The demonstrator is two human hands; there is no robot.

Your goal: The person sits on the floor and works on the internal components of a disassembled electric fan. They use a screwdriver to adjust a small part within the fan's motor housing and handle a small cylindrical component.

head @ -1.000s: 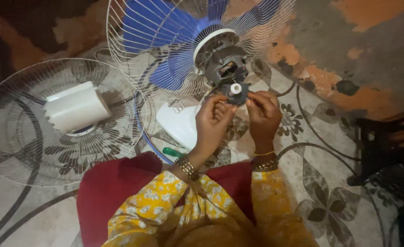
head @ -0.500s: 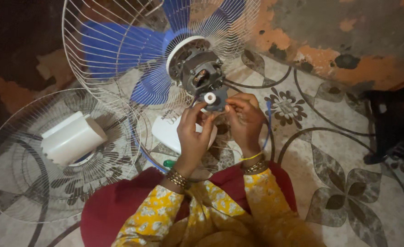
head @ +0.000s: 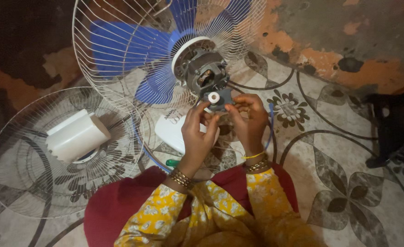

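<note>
Since before, both hands shifted leftward; left hand (head: 197, 132) and right hand (head: 247, 116) pinch the grey motor (head: 205, 73) part, blue blades (head: 156, 87) behind.

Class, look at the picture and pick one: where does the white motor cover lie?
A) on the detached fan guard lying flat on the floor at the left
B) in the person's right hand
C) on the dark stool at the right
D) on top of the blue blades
A: the white motor cover rests on the detached fan guard lying flat on the patterned floor, apart from both hands.
</note>
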